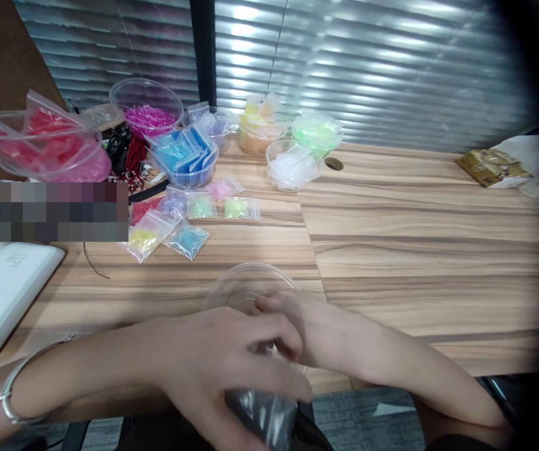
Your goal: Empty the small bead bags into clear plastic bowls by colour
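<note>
left hand (222,369) pinches a small clear bag (262,416) at the table (415,250) edge; right hand (298,326) grips the empty cup (245,285) behind it. bag looks light, limp, slippery: best held at its top.

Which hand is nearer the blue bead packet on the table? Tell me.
Left. The left hand lies below the blue bead packet, slightly closer; the right hand sits further right, by the clear bowl.

Both forearms reach in from the bottom edge and cross at the hands. The left hand (222,363) lies on top, palm down, fingers curled, apparently pinching. The right hand (298,326) sits beneath it, its fingers mostly hidden.
</note>
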{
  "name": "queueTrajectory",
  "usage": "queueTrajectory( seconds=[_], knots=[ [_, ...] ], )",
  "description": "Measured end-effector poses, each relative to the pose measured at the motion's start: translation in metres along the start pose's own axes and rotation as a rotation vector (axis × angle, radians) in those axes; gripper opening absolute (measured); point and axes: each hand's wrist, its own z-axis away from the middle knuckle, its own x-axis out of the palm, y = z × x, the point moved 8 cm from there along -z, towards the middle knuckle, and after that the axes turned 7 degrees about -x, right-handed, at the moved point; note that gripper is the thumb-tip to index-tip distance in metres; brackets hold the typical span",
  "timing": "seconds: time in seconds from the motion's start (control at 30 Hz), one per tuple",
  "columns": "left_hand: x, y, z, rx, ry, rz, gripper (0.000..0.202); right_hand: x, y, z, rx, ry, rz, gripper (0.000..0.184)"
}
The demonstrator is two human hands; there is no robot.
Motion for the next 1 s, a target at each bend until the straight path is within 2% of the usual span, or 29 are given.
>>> queueTrajectory(
  seconds=[0.1, 0.17, 0.3, 0.4, 0.6, 0.83, 1.0],
  knots=[
    [-0.023, -0.014, 0.002, -0.119, 0.167, 0.161, 0.042, 0.003, 0.001, 0.011, 0.058, -0.061, 0.050, 0.029],
    [-0.029, -0.024, 0.006, -0.232, 0.227, 0.208, 0.043, 0.009, -0.005, 0.014, 0.023, -0.155, 0.150, 0.028],
    [-0.027, -0.037, 0.011, -0.380, 0.241, 0.268, 0.044, 0.021, -0.013, 0.014, -0.059, -0.388, 0.315, 0.018],
    [-0.028, -0.039, 0.011, -0.383, 0.252, 0.268, 0.044, 0.023, -0.016, 0.010, -0.100, -0.482, 0.352, 0.018],
    [-0.032, -0.040, 0.011, -0.369, 0.293, 0.261, 0.039, 0.021, -0.025, 0.001, -0.197, -0.522, 0.331, 0.017],
    [-0.033, -0.039, 0.009, -0.334, 0.289, 0.243, 0.039, 0.029, -0.016, -0.005, -0.204, -0.558, 0.002, 0.013],
    [-0.033, -0.040, 0.009, -0.325, 0.306, 0.245, 0.039, 0.033, -0.009, -0.002, -0.195, -0.540, -0.062, 0.017]
  ],
)
